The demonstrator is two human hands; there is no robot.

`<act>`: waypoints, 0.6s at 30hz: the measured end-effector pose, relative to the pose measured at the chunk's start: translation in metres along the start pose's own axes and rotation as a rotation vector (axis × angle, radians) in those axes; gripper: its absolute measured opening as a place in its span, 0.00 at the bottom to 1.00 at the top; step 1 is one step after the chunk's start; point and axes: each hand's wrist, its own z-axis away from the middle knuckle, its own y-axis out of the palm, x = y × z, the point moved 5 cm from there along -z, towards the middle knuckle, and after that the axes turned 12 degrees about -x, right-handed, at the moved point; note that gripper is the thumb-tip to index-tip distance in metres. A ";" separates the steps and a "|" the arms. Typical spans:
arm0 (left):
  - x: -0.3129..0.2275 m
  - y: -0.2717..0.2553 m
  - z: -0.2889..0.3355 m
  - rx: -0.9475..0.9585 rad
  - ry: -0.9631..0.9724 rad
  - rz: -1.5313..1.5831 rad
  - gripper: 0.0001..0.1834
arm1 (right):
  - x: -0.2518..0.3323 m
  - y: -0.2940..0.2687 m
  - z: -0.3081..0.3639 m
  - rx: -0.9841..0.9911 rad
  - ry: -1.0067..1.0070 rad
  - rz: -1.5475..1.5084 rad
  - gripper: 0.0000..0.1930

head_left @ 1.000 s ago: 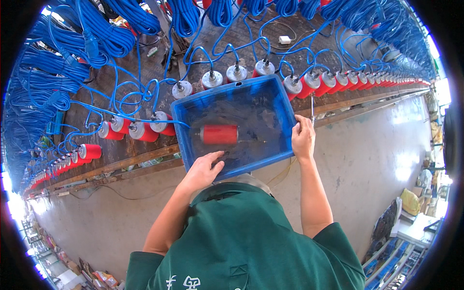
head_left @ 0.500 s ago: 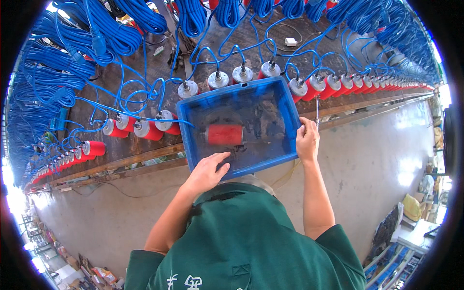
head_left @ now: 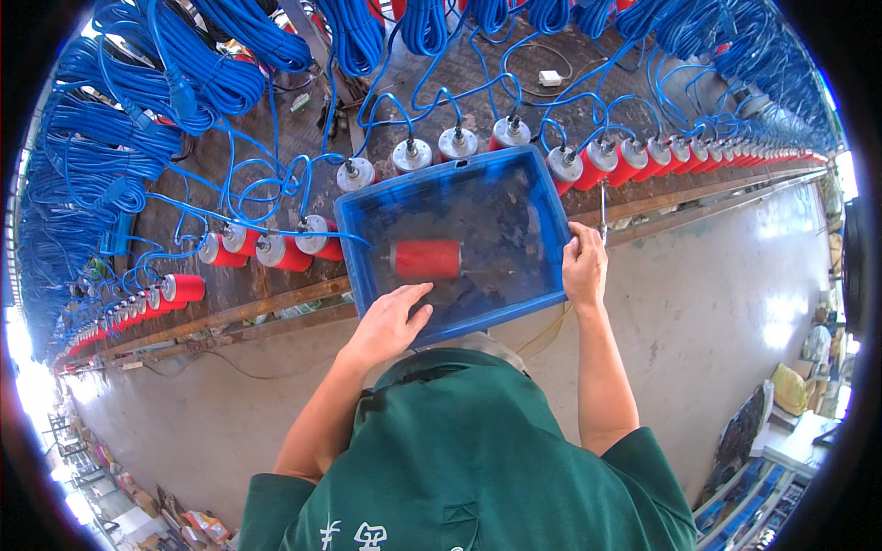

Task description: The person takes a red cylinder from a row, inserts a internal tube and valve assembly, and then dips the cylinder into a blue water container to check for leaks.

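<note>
A blue plastic tub [head_left: 501,323] with what looks like water in it sits tilted at the bench edge. Inside, a red cylinder [head_left: 425,259] lies on its side, and a blue cable crosses the left rim toward it. My left hand [head_left: 390,323] reaches over the near left rim, fingers extended, thumb apart, just below the cylinder and holding nothing. With fingers curled, my right hand [head_left: 584,264] grips the tub's right rim. Beside its fingertips stands a thin metal rod [head_left: 603,204]; whether the hand touches it I cannot tell.
Red cylinders with silver caps [head_left: 412,154] line the wooden bench [head_left: 276,119] on both sides of the tub, each wired to blue cable. Coiled blue cables [head_left: 211,73] pile up behind. A white plug [head_left: 549,79] lies on the bench. Grey floor [head_left: 680,303] spreads below.
My left hand has drawn back slightly, down and left, from the cylinder. The cylinder's blur is gone and it looks steadier. My right hand stays on the rim.
</note>
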 end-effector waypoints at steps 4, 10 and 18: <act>-0.004 0.000 -0.003 -0.005 0.011 -0.009 0.23 | 0.000 -0.001 0.000 0.009 0.009 -0.001 0.14; -0.011 -0.002 -0.005 0.001 0.028 -0.023 0.23 | 0.000 0.000 0.000 0.012 0.015 0.000 0.14; -0.014 -0.010 -0.014 -0.034 0.054 -0.071 0.22 | 0.001 -0.002 0.001 0.005 0.021 -0.008 0.14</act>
